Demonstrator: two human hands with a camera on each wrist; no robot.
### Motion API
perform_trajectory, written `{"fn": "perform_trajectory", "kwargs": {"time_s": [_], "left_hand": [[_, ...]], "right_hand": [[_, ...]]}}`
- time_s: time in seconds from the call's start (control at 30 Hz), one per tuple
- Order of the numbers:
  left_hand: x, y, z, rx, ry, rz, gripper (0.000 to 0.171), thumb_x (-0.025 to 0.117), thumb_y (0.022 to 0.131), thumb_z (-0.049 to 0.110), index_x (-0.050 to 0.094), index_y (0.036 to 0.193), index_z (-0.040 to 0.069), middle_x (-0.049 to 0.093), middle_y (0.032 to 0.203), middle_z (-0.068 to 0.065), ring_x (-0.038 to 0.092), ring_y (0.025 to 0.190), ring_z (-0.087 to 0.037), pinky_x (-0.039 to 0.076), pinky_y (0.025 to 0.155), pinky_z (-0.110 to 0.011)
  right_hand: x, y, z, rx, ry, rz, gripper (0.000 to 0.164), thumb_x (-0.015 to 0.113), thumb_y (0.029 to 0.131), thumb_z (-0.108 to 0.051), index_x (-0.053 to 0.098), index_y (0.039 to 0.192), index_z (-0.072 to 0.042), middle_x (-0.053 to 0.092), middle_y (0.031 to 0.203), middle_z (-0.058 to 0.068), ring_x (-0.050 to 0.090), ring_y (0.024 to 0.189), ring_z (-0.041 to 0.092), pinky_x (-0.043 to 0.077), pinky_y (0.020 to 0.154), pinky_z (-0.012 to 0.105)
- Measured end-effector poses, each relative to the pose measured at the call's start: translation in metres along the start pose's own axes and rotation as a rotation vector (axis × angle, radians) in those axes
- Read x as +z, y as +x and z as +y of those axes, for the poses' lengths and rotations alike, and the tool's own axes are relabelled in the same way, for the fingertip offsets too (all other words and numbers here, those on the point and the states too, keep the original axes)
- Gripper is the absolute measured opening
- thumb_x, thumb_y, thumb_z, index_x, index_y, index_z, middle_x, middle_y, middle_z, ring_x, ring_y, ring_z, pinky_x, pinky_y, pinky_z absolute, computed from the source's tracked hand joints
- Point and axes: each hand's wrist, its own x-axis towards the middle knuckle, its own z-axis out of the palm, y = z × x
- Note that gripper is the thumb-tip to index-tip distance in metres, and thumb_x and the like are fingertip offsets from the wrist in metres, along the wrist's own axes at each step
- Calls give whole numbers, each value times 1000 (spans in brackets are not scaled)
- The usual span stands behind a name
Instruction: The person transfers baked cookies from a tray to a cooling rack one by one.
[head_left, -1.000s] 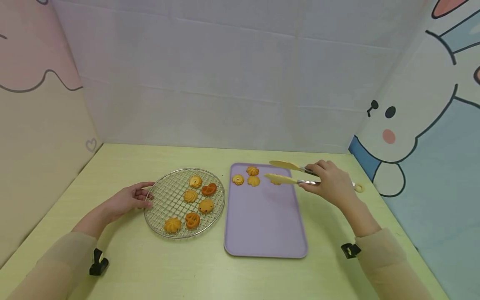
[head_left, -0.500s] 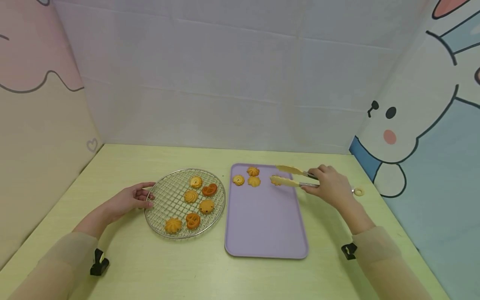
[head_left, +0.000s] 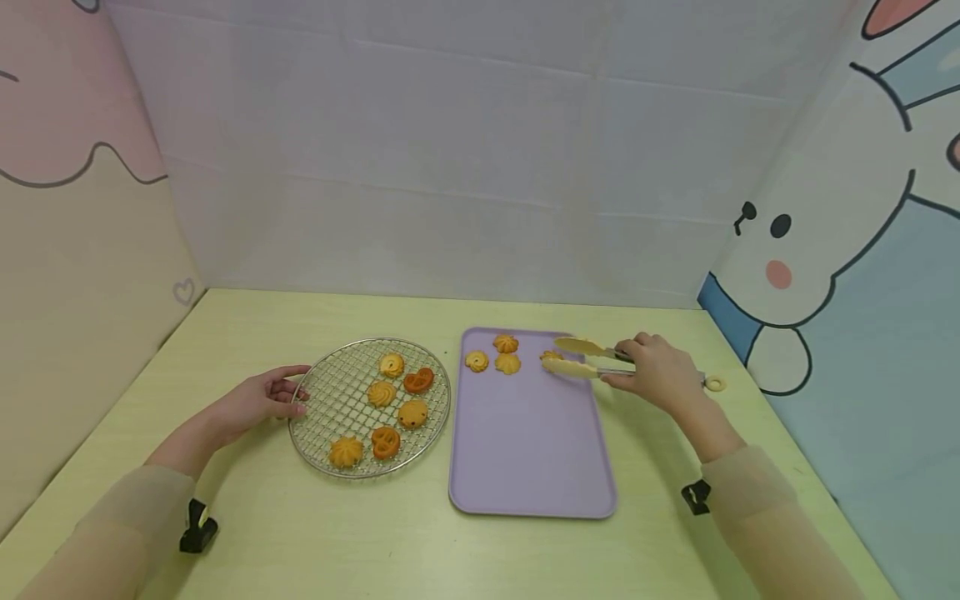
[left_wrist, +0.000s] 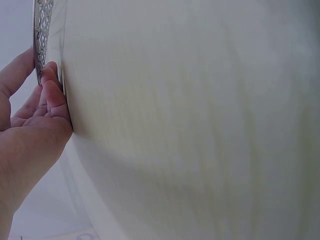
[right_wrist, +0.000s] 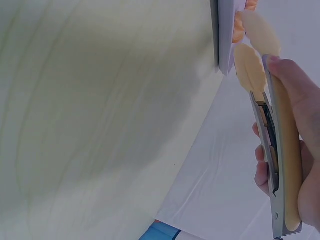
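My left hand (head_left: 255,405) grips the left rim of a round wire cooling rack (head_left: 318,398). In the left wrist view, the thumb lies on one side of the rack's edge (left_wrist: 37,45) and the fingers on the other. Several cookies, among them a pretzel-shaped one (head_left: 386,442), sit on the mesh. My right hand (head_left: 666,372) holds cream-tipped tongs (head_left: 615,372) with spread arms. Their tips are low over the purple tray's (head_left: 532,450) far right corner, beside a partly hidden cookie (head_left: 552,356). Whether they touch it I cannot tell.
Further left on the tray lie a flower-shaped cookie (head_left: 506,343), a pale cookie (head_left: 507,363) and a round cookie (head_left: 476,361). Behind the yellow table (head_left: 360,542) stands a white wall (head_left: 420,167). Walls with cartoon drawings flank both sides.
My right hand has lowered the tongs and shifted them slightly right, toward the cookie in the tray's far right corner. The left hand and the rack have stayed put.
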Motion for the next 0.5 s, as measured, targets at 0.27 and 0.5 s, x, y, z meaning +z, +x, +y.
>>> {"fn": "perform_trajectory", "kwargs": {"time_s": [0.27,0.5], "left_hand": [[-1,0,-1,-5,15,3,83,70,85,16,20,148,1,52,114,-15,51,91,-11,43,66,-25],[-1,0,-1,-2,5,1,82,70,85,14,19,148,0,51,115,-16,51,90,-11,43,64,-25]], "right_hand": [[0,2,-2,7,10,-69,60,72,76,-51,66,112,-4,61,94,13,58,80,29,48,54,44],[-1,1,-2,22,28,-84,60,72,76,-51,66,112,-4,60,91,11,57,76,26,47,53,41]]}}
